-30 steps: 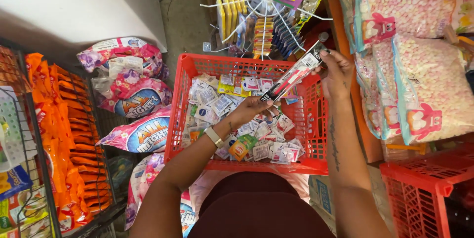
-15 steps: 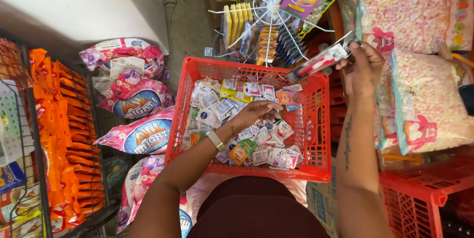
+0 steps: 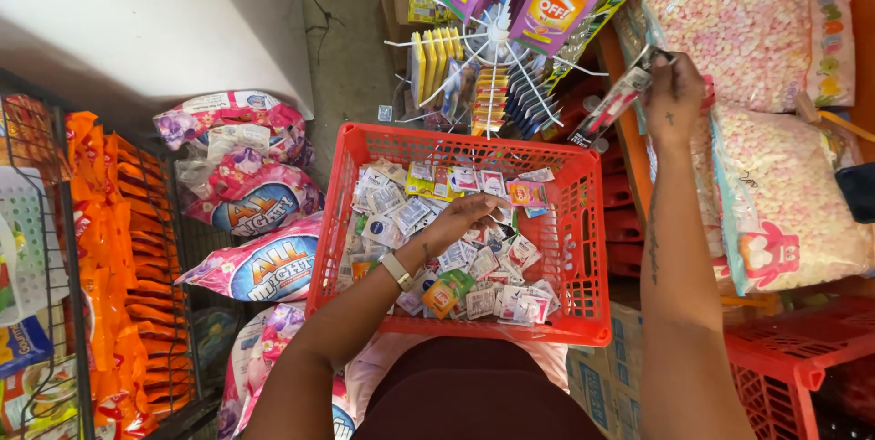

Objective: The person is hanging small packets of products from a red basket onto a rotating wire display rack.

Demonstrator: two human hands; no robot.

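Observation:
A red plastic basket (image 3: 583,248) rests on my lap, filled with several small sachets and packets (image 3: 428,221). My left hand (image 3: 465,217), with a watch on the wrist, lies inside the basket among the sachets, fingers curled on them; whether it grips one I cannot tell. My right hand (image 3: 673,84) is raised up to the right of the basket and holds a long narrow blister pack (image 3: 609,109) by its top end, near a white wire display rack (image 3: 497,39) hung with packets.
Large clear bags of pink and white sweets (image 3: 775,176) hang on the right. Big pink detergent bags (image 3: 246,194) lie on the left, beside a wire shelf with orange packets (image 3: 118,258). Another red basket (image 3: 793,367) sits at the lower right.
My right hand has lifted the blister pack up and to the right, away from the basket towards the rack. My left hand stayed in the basket among the sachets.

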